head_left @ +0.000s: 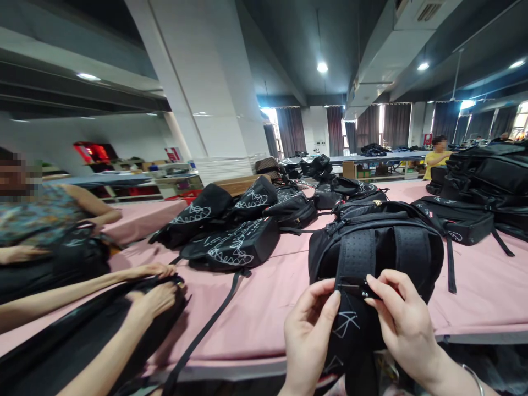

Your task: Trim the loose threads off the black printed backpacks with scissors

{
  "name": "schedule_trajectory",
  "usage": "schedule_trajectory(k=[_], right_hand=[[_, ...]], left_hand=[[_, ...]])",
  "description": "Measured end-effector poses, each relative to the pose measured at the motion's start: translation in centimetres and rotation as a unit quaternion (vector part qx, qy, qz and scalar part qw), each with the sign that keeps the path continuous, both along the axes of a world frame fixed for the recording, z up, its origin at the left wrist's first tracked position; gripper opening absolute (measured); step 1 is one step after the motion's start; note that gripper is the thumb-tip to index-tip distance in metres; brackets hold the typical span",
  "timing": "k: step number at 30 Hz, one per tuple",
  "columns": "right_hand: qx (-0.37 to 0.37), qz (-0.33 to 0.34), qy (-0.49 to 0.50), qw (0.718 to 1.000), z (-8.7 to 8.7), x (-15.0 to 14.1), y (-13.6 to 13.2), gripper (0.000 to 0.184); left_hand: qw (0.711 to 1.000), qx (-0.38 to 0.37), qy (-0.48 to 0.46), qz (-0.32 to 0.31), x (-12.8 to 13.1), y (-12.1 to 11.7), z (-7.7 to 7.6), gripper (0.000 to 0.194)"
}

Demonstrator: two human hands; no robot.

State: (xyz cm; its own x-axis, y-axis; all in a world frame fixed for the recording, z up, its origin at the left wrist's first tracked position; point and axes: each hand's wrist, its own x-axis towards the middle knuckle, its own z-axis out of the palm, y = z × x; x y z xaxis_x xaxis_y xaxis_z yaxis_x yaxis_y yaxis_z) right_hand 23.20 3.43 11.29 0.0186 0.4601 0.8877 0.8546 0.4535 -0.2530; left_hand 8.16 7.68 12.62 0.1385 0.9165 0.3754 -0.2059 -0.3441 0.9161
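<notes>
In front of me on the table's edge stands a black backpack point(383, 214) with padded shoulder straps point(358, 256) facing me. My left hand point(309, 333) pinches the edge of the left strap between thumb and fingers, near its lower end. Close beside it, my right hand point(406, 324) is closed on a small dark piece point(364, 289) with shiny silver dots; its kind I cannot make out. A thin line runs between the two hands across the strap. White line drawing point(346, 324) shows on the fabric below.
Several black backpacks with white drawings point(233, 245) lie on the pink-covered table point(247, 308). More bags point(490, 176) are piled at right. At left, a co-worker's hands point(152, 300) work on a black bag; another person point(53, 220) sits beyond. A pillar point(210, 82) rises behind.
</notes>
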Motion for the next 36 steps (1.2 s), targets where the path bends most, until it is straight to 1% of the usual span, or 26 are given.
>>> schedule_trajectory(k=[4,6,8,10,11,14,16,17,20,22,23,24,25,26,27,28,29,30,31,33,34,36], right_hand=[[-0.01,0.016,0.004,1.0,0.2,0.0,0.3,0.034],[-0.017,0.044,0.03,0.998,0.5,-0.1,0.3,0.032],[-0.015,0.077,0.056,0.995,0.6,-0.1,0.0,0.032],[-0.004,0.086,0.068,0.994,0.4,0.3,-0.5,0.032],[0.003,0.076,0.074,0.994,0.2,0.8,-0.6,0.032],[0.022,0.007,0.128,0.992,-0.6,3.3,-0.8,0.028],[0.025,-0.03,0.195,0.98,-1.3,5.6,-0.3,0.028],[0.02,-0.035,0.232,0.972,-1.6,6.9,0.2,0.031],[-0.028,-0.005,0.333,0.942,-2.6,9.8,2.0,0.048],[-0.065,0.025,0.37,0.926,-3.3,10.5,3.2,0.05],[-0.073,0.032,0.378,0.922,-3.6,10.4,3.7,0.046],[-0.073,0.034,0.381,0.921,-4.0,9.9,4.1,0.041],[-0.067,0.033,0.384,0.92,-4.3,9.1,4.4,0.036],[-0.061,0.03,0.389,0.919,-4.6,8.1,4.5,0.033],[-0.057,0.028,0.4,0.914,-4.8,6.9,4.5,0.032],[-0.06,0.032,0.414,0.908,-5.0,5.6,4.4,0.032],[-0.069,0.041,0.428,0.9,-5.1,4.3,4.3,0.032],[-0.081,0.054,0.442,0.892,-5.2,3.1,4.1,0.032],[-0.095,0.069,0.454,0.883,-5.3,1.9,4.0,0.032],[-0.115,0.096,0.469,0.871,-5.3,0.2,3.7,0.031],[-0.121,0.106,0.471,0.867,-5.3,-0.3,3.6,0.03],[-0.123,0.121,0.472,0.864,-5.2,-0.8,3.4,0.028]], left_hand=[[1.0,-0.002,0.005,0.004,0.2,0.2,-0.2,0.02],[1.0,0.0,0.014,0.016,0.2,0.7,-0.5,0.02],[0.999,0.0,0.027,0.036,0.1,1.7,-0.9,0.021],[0.997,0.001,0.039,0.06,-0.2,3.3,-1.2,0.023],[0.997,0.004,0.044,0.07,-0.4,4.3,-1.3,0.024],[0.995,0.021,0.048,0.089,-1.3,7.7,-1.2,0.027],[0.995,0.028,0.037,0.094,-2.1,10.1,-1.1,0.03],[0.995,0.029,0.031,0.094,-2.4,11.3,-1.0,0.032],[0.995,0.036,0.021,0.09,-3.4,14.0,-0.9,0.038],[0.993,0.047,0.043,0.097,-3.6,14.9,-0.6,0.037],[0.989,0.06,0.071,0.116,-3.6,14.8,-0.3,0.034],[0.979,0.084,0.109,0.151,-3.3,14.5,0.1,0.031],[0.961,0.124,0.147,0.199,-2.9,13.8,0.5,0.029],[0.935,0.177,0.176,0.254,-2.4,12.8,1.1,0.028],[0.901,0.242,0.195,0.304,-1.7,11.5,1.6,0.027],[0.869,0.309,0.193,0.334,-0.9,10.1,2.1,0.027],[0.849,0.369,0.187,0.33,-0.1,8.7,2.6,0.026],[0.84,0.418,0.191,0.287,0.7,7.4,2.9,0.024],[0.839,0.451,0.205,0.226,1.4,6.3,3.0,0.024],[0.832,0.483,0.231,0.144,2.3,4.8,2.8,0.027],[0.83,0.487,0.24,0.129,2.5,4.4,2.6,0.029],[0.83,0.479,0.248,0.143,2.4,4.2,2.0,0.033]])
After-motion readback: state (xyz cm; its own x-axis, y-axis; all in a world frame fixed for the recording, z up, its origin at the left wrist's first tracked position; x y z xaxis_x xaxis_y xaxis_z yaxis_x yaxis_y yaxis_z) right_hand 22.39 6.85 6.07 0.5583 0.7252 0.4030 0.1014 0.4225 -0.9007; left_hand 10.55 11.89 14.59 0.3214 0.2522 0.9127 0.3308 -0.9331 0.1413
